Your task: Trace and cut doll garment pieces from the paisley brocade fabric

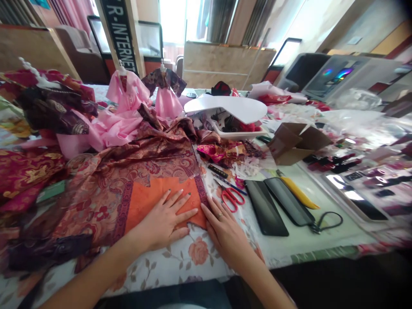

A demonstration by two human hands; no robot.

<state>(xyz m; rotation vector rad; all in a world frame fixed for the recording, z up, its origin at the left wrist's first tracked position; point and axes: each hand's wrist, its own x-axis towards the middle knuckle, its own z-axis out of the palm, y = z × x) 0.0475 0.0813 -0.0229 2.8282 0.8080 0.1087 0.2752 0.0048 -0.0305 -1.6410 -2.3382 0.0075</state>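
Observation:
An orange fabric piece (141, 201) with notched edges lies on patterned reddish brocade (99, 180) near the front of the table. My left hand (164, 219) rests flat on the orange piece, its fingers spread. Just right of it, my right hand (222, 223) lies flat with fingers stretched out, its fingertips at the right edge of the orange piece; a ring shows on one finger. Red-handled scissors (233, 199) sit just beyond my right fingers.
Two black cases (267, 208), a yellow cutter (298, 193) and a phone (363, 201) lie to the right. Behind are an open cardboard box (291, 143), a white tray with its lid (228, 107) and small dressed forms (167, 96). Pink fabric (112, 126) is heaped at left.

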